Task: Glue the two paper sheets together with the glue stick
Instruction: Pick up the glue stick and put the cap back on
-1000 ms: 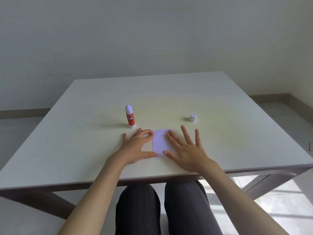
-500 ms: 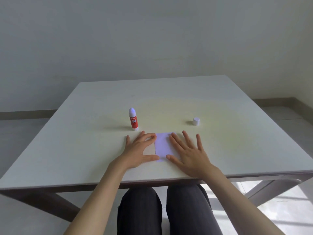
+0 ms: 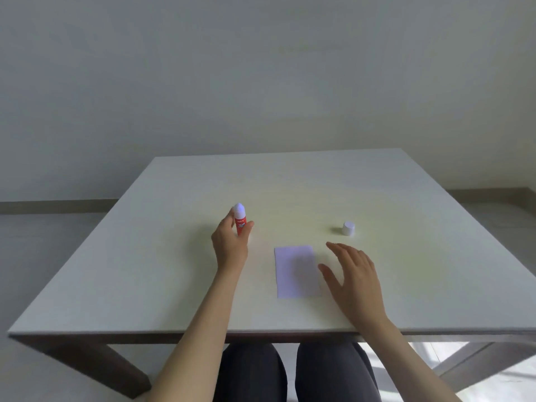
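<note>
Gripping red glue stick (image 3: 240, 220), left hand (image 3: 230, 242) wraps fingers and thumb round upright tube, bare white tip on top. Right hand (image 3: 352, 275) spread, holding nothing, just right of paper sheets (image 3: 295, 271); contact unclear. Sheets flat on counter (image 3: 145, 271), near front edge. White cap (image 3: 348, 228) apart, beyond right hand.

The glue stick (image 3: 240, 220) stands upright on the tabletop (image 3: 174, 256), red-bodied with white lettering, its white glue tip bare. Its white cap (image 3: 348, 228) sits well apart to the right. The pale lavender paper (image 3: 295, 271) lies flat nearer the front edge, between them; 2 separate sheets cannot be told apart.
</note>
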`<state>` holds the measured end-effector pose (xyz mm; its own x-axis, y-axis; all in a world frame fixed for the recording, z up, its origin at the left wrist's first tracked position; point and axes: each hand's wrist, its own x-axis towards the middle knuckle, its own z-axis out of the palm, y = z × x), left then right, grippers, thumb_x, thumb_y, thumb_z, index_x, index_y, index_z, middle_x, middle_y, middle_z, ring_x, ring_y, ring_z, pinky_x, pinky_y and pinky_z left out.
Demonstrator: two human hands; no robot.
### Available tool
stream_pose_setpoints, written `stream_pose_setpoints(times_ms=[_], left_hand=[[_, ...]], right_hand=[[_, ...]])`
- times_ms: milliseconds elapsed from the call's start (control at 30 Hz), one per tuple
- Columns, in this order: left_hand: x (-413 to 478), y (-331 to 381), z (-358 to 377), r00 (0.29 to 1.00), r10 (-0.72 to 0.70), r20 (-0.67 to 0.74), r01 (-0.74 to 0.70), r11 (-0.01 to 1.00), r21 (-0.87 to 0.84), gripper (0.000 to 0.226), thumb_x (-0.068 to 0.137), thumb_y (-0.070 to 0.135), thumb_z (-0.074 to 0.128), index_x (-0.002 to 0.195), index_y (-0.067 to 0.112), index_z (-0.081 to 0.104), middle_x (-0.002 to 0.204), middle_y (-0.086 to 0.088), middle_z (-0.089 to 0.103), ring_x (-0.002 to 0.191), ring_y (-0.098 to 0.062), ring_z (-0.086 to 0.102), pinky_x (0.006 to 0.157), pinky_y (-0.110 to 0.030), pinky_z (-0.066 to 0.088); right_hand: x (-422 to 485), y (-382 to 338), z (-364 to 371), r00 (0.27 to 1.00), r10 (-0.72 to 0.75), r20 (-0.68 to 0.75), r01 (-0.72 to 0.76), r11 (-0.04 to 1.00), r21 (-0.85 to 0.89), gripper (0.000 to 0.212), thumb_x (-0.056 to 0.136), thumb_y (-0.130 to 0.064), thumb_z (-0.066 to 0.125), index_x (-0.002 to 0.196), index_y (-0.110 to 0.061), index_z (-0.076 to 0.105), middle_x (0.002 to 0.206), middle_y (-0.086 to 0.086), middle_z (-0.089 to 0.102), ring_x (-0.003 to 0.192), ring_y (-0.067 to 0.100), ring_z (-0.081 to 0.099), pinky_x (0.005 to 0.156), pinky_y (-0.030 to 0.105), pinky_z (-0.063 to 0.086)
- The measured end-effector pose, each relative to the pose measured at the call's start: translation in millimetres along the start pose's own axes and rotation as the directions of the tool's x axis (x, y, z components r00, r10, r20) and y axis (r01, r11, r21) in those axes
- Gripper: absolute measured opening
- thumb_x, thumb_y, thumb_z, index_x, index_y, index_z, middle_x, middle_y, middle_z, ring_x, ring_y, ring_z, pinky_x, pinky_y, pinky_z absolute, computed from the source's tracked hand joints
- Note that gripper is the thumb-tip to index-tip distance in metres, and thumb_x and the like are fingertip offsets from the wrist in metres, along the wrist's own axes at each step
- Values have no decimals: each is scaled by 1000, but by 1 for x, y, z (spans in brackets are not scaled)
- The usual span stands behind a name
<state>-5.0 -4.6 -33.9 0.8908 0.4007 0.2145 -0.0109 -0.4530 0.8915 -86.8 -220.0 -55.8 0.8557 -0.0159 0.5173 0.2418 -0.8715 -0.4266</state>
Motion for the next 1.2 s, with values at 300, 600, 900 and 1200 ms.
stream_pose_setpoints(times_ms=[300, 600, 900, 1200], left_hand=[[-37, 33, -18, 918, -47, 393, 256, 828, -499, 5, 76, 26, 73, 76, 23, 78, 113, 1, 71, 105, -5, 65, 104, -37, 42], [-53, 52, -25, 851, 109, 514, 229, 804, -549, 23, 90, 12, 58, 112, 14, 64, 101, -1, 76, 99, -16, 70, 88, -22, 51], [-60, 60, -18, 889, 81, 450, 226, 778, -586, 13, 85, 12, 65, 97, 13, 70, 86, 0, 77, 88, -17, 73, 90, -28, 51], [-60, 67, -21, 915, 59, 399, 202, 790, -579, 7, 78, 18, 72, 85, 16, 73, 85, -5, 77, 84, -20, 72, 85, -28, 52]], right_hand=[[0, -20, -10, 947, 321, 32, -288, 794, 535, 36, 90, -33, 57, 62, -10, 57, 48, -2, 57, 46, 20, 51, 47, 22, 35], [23, -72, -19, 504, 59, 862, -813, -306, 496, 35, 93, -33, 50, 86, -3, 66, 61, 5, 67, 48, 12, 61, 46, 19, 50], [6, -62, 3, 988, 80, -129, -34, 945, 326, 30, 76, -24, 77, 93, -13, 55, 80, -4, 65, 65, 19, 59, 55, 31, 47], [18, -70, -25, 783, 174, 598, -601, -42, 798, 17, 93, -16, 55, 88, -1, 62, 70, 7, 68, 56, 20, 62, 48, 24, 51]])
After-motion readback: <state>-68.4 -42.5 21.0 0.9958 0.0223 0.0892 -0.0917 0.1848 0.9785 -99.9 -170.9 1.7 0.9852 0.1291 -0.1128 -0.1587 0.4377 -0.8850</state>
